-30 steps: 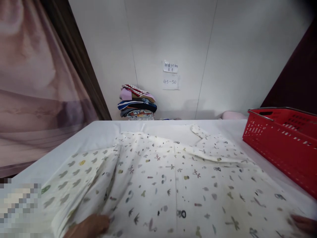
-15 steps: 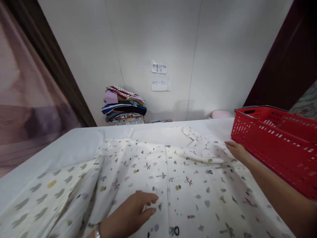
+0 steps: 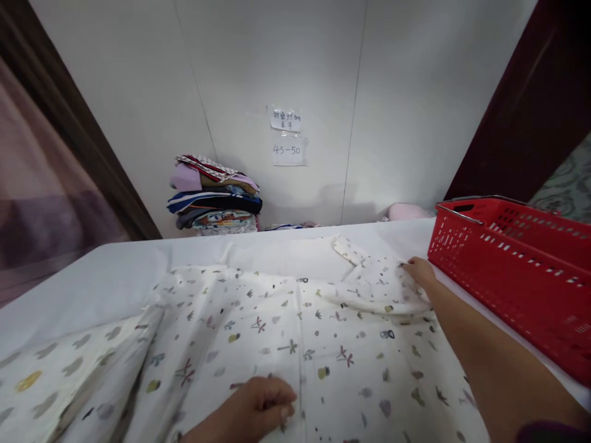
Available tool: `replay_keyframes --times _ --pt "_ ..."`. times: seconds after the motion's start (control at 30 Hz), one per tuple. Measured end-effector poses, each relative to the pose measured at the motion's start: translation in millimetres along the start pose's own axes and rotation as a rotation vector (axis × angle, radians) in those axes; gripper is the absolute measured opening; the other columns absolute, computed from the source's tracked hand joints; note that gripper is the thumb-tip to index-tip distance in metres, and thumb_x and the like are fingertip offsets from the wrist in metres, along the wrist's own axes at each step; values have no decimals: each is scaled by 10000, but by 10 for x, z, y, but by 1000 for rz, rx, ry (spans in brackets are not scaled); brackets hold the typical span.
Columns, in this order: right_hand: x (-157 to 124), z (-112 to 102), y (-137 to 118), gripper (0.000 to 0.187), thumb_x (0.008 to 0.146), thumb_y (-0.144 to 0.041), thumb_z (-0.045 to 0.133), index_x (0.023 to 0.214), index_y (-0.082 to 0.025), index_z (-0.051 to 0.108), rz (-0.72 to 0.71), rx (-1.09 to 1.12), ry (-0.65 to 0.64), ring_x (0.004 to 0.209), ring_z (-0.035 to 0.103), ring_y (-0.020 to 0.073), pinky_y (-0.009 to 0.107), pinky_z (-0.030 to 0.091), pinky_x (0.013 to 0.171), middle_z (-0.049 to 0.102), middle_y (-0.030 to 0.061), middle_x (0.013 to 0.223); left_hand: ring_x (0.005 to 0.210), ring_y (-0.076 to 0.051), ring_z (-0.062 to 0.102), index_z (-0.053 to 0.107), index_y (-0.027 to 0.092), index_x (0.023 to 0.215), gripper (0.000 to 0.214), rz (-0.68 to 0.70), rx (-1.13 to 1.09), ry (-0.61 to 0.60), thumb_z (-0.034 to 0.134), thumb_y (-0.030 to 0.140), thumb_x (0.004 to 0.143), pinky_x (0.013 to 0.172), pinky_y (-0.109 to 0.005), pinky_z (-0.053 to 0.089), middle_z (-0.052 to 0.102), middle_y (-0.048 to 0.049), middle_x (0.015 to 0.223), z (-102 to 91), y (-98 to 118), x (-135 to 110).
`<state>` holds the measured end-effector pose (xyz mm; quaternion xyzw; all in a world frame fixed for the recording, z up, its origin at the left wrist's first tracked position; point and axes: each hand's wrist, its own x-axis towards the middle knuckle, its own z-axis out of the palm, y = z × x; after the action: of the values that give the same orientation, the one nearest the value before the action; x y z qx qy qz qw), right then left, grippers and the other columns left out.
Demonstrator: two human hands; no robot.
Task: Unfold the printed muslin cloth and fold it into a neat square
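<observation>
A white printed garment (image 3: 295, 332) with small coloured motifs lies spread over the white table (image 3: 106, 283). My left hand (image 3: 258, 406) rests on the cloth near the front, its fingers curled in and pinching the fabric beside the centre seam. My right hand (image 3: 418, 271) reaches far forward to the garment's folded sleeve at the upper right, fingers closed on the sleeve's edge, close to the red basket (image 3: 512, 271).
A red plastic basket stands at the table's right side. A stack of folded clothes (image 3: 215, 197) sits against the white wall behind the table, under two paper notes (image 3: 287, 135). A pink curtain (image 3: 41, 203) hangs at the left. Something pink (image 3: 406, 211) lies behind the table.
My right hand has reached further forward onto the sleeve and closed on it. My left hand's fingers have curled from flat into a pinch on the fabric. The view has shifted right.
</observation>
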<state>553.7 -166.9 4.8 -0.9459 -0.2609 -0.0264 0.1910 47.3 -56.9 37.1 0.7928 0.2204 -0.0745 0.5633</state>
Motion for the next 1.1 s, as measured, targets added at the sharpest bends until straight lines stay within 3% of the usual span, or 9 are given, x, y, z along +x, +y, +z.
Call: replay_keyframes --times 0.13,0.23,0.3,0.4,0.47,0.6,0.7,0.93,1.1 --pt "-186 -249 -299 281 780 -271 443 986 -125 569 -65 97 60 848 599 208 272 457 707 648 101 937 745 -145 537 647 190 824 231 58 -74 20 527 384 786 691 -249 404 620 4 770 -31 259 127" --pt "-794 -473 -682 301 763 -259 489 1050 -186 543 -343 275 26 936 573 188 268 442 808 627 45 1038 816 -166 581 623 193 980 304 74 -369 72 573 408 770 749 -293 444 635 -62 989 44 478 327" --pt "-1402 -629 -929 282 775 -239 485 1047 -231 560 -619 392 -152 925 575 188 299 446 816 630 27 1035 885 -192 598 562 189 1106 432 56 -686 92 548 479 786 776 -333 470 581 -115 1142 149 572 460" --pt "-2189 -836 -1168 259 795 -202 484 1018 -259 602 -1068 376 -724 773 598 141 250 472 708 655 5 930 948 -227 596 506 173 1186 563 46 -1097 39 450 587 808 806 -384 485 548 -141 1196 364 584 588" --pt "-2359 -904 -1216 261 826 -212 476 1050 -246 606 -1197 398 -825 849 597 139 250 462 758 655 18 962 891 -218 612 530 147 1149 543 -7 -1224 48 496 560 797 781 -366 499 598 -137 1104 514 510 612" --pt "-1769 -728 -1149 237 875 -268 406 934 -215 629 -877 392 -445 887 591 163 281 451 796 657 37 963 668 -152 607 584 127 971 342 -147 -1220 258 677 320 705 607 -252 495 652 -88 854 732 281 577" --pt "-1111 -390 -1108 227 855 -251 416 925 -213 629 -527 166 -271 931 570 179 284 426 833 641 40 1007 608 -141 581 597 129 885 272 -68 -1144 324 672 317 703 541 -241 473 636 -62 762 822 142 566" --pt "-593 308 -1211 197 768 -190 534 929 -138 635 -321 143 -223 1066 494 257 328 381 869 598 135 1075 536 -129 538 622 138 886 377 91 -1007 294 688 441 672 517 -257 457 601 -19 650 910 6 635" --pt "-310 260 -1196 197 797 -288 513 837 -151 649 -221 377 -249 880 601 233 283 455 728 665 101 840 496 -112 506 634 120 903 470 187 -940 196 683 512 649 494 -247 442 573 -7 595 860 -26 627"
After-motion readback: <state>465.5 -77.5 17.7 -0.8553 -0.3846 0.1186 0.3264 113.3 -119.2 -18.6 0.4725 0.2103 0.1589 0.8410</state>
